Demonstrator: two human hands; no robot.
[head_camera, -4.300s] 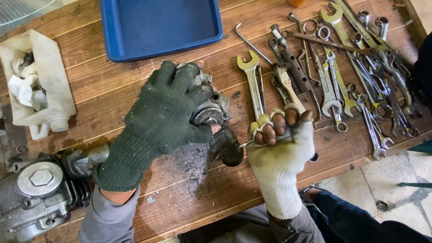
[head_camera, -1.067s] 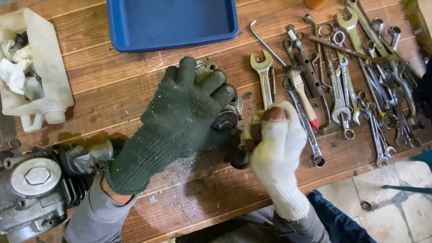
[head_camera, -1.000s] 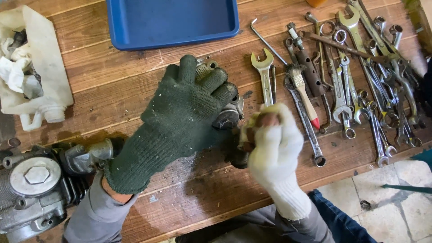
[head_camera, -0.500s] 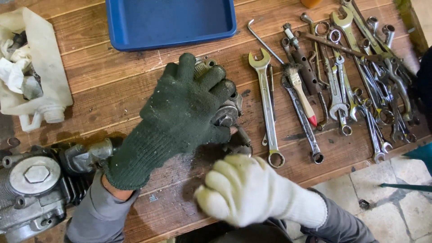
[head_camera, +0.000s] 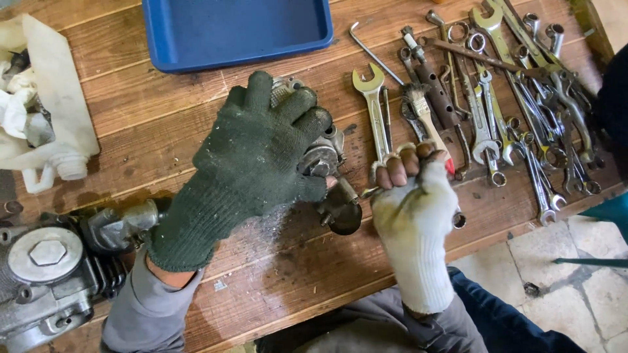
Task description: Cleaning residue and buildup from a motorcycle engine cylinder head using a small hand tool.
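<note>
Dark green is the knitted glove on the left hand (head_camera: 245, 167), which lies spread over a grey metal engine part (head_camera: 324, 157) on the wooden workbench (head_camera: 150, 124). The fingers (head_camera: 288, 111) of this hand are stretched and bent over the top of the part, so most of it is hidden under the palm; only its right edge and a dark round piece (head_camera: 343, 212) below the thumb can be seen. The right hand (head_camera: 415, 209), in a dirty white glove with open fingertips, is closed into a fist just beside the part, on its right side. Its bare fingertips (head_camera: 397, 171) curl around a thin metal tool (head_camera: 367, 191), whose end points at the part near the left thumb; what kind of tool it is I cannot tell. Behind the right hand lie many spanners (head_camera: 373, 108) and a small brush (head_camera: 425, 117) in a row. A blue tray (head_camera: 196, 55) stands at the far edge, a white plastic container (head_camera: 55, 111) with rags at the left, and a grey engine (head_camera: 46, 268) at the near left corner.
</note>
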